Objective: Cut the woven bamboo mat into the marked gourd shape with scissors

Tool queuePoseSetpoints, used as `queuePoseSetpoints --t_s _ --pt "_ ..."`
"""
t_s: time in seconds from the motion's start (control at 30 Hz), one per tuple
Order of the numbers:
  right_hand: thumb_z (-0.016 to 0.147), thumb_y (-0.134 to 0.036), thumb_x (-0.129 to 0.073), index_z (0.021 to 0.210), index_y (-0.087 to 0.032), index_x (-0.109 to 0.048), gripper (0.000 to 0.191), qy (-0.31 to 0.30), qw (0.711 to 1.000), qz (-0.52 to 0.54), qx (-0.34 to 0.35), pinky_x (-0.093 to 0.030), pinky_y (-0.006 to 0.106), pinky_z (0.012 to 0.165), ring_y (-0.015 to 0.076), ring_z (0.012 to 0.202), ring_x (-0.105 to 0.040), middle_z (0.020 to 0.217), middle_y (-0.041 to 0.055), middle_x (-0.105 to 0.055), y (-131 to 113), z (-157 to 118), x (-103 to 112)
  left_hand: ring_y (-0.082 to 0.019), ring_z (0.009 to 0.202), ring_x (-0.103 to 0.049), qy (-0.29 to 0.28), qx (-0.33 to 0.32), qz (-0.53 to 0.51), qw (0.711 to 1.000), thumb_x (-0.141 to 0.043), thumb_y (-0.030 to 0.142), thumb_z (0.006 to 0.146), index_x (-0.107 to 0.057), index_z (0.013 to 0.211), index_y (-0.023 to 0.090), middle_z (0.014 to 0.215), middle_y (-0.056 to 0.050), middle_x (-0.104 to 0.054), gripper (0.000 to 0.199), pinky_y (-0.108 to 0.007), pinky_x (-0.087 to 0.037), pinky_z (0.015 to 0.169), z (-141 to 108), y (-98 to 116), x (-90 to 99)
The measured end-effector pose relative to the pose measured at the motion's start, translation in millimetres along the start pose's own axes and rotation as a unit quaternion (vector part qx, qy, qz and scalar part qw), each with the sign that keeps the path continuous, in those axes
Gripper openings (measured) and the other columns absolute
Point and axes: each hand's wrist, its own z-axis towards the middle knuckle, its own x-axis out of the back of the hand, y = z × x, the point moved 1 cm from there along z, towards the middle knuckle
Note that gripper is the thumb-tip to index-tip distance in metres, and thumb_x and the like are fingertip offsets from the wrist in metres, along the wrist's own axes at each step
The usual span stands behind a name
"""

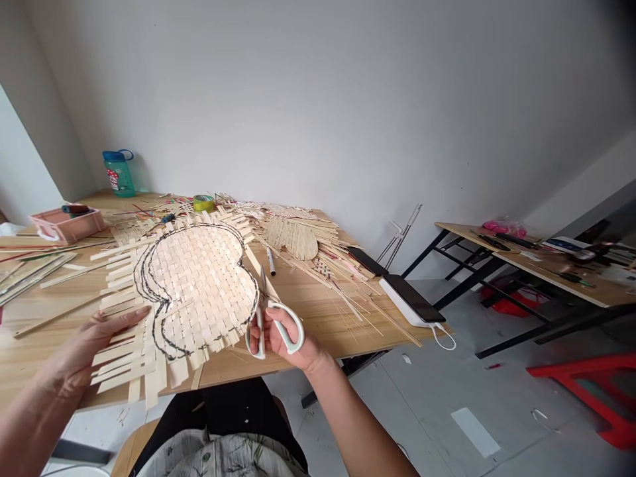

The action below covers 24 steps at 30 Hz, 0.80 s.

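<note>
Bright, even light on my feed, pale wall (318,99) evenly lit, only soft shadows under the woven strip mat (199,285), wide-angle bowing toward the edges, dark falloff in the top right corner, detail fairly sharp

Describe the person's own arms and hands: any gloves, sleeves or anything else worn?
The left hand and right hand are bare, with no gloves. The forearms are bare too, with no sleeves, watch or bracelet showing. Below them are a pale shirt with a dark leaf-like print and dark trousers.
</note>
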Motion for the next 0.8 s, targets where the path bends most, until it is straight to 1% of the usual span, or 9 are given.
queuePoseSetpoints --t_s 0.1,0.17,0.3,0.4,0.5,0.57,0.63,0.73,0.8 --pt "0.082 -0.055 -0.075 0.088 -0.013 -0.068 0.043 0.011 0.996 0.071 -0.058 -0.051 0.029 0.067 0.0143 0.067 -0.062 0.075 0.0016 -0.062 3 -8 8 -0.032 0.067 -0.080 -0.020 0.012 -0.052 0.998 -0.084 0.012 0.065 -0.078 0.098 0.012 0.083 -0.013 -0.083 0.033 -0.043 -0.069 0.063 5 -1 0.2" --pt "0.078 -0.054 -0.079 0.089 -0.011 -0.070 0.045 0.021 0.989 0.122 -0.080 -0.050 0.026 0.067 0.0121 0.067 -0.060 0.075 0.0008 -0.060 2 -13 11 -0.030 0.064 -0.079 -0.023 -0.002 -0.071 0.997 -0.082 0.008 0.068 -0.078 0.095 0.009 0.081 -0.014 -0.083 0.027 -0.040 -0.069 0.061 9 -3 0.8" --pt "0.080 -0.048 -0.078 0.088 -0.012 -0.070 0.038 0.052 0.977 0.198 -0.060 -0.050 0.025 0.067 0.0120 0.068 -0.056 0.073 0.0009 -0.057 -8 -19 15 -0.029 0.064 -0.079 -0.031 -0.028 -0.085 0.996 -0.081 0.005 0.069 -0.078 0.091 0.008 0.079 -0.014 -0.083 0.022 -0.037 -0.069 0.060 11 -5 1.2" --pt "0.081 -0.046 -0.076 0.087 -0.012 -0.070 0.035 0.077 0.976 0.203 -0.029 -0.049 0.025 0.064 0.0116 0.065 -0.053 0.073 0.0007 -0.054 -16 -22 17 -0.027 0.067 -0.080 -0.035 -0.061 -0.091 0.993 -0.083 0.004 0.067 -0.079 0.090 0.010 0.081 -0.011 -0.083 0.024 -0.035 -0.069 0.065 11 -4 2.3" --pt "0.079 -0.049 -0.077 0.083 -0.014 -0.071 0.036 0.122 0.982 0.140 0.027 -0.045 0.025 0.060 0.0111 0.062 -0.048 0.070 -0.0006 -0.052 -23 -26 19 -0.026 0.069 -0.080 -0.040 -0.090 -0.086 0.991 -0.087 0.004 0.064 -0.080 0.090 0.010 0.083 -0.010 -0.084 0.027 -0.031 -0.069 0.064 11 -3 3.9" --pt "0.081 -0.051 -0.076 0.082 -0.016 -0.071 0.035 0.162 0.982 0.054 0.082 -0.044 0.026 0.059 0.0115 0.061 -0.048 0.070 -0.0007 -0.053 -28 -32 18 -0.026 0.069 -0.080 -0.049 -0.095 -0.083 0.991 -0.088 0.005 0.063 -0.080 0.087 0.010 0.084 -0.011 -0.084 0.027 -0.030 -0.068 0.063 11 -2 4.5" --pt "0.085 -0.052 -0.073 0.083 -0.017 -0.071 0.035 0.176 0.976 -0.051 0.122 -0.043 0.027 0.060 0.0125 0.061 -0.050 0.072 0.0000 -0.056 -35 -39 14 -0.025 0.069 -0.080 -0.052 -0.095 -0.081 0.991 -0.090 0.006 0.061 -0.080 0.086 0.009 0.083 -0.011 -0.084 0.027 -0.029 -0.068 0.064 11 -2 4.4" --pt "0.089 -0.054 -0.069 0.086 -0.017 -0.071 0.037 0.127 0.965 -0.191 0.125 -0.043 0.029 0.062 0.0144 0.063 -0.054 0.073 0.0012 -0.059 -45 -47 4 -0.025 0.068 -0.080 -0.044 -0.098 -0.079 0.991 -0.093 0.009 0.057 -0.081 0.085 0.009 0.084 -0.011 -0.084 0.031 -0.029 -0.068 0.064 9 0 3.4" --pt "0.089 -0.055 -0.069 0.085 -0.017 -0.069 0.038 0.089 0.961 -0.238 0.108 -0.043 0.029 0.062 0.0146 0.063 -0.055 0.069 0.0009 -0.059 -51 -47 -2 -0.025 0.068 -0.080 -0.037 -0.103 -0.072 0.991 -0.095 0.011 0.054 -0.081 0.085 0.010 0.085 -0.011 -0.084 0.034 -0.028 -0.068 0.064 7 1 2.6"
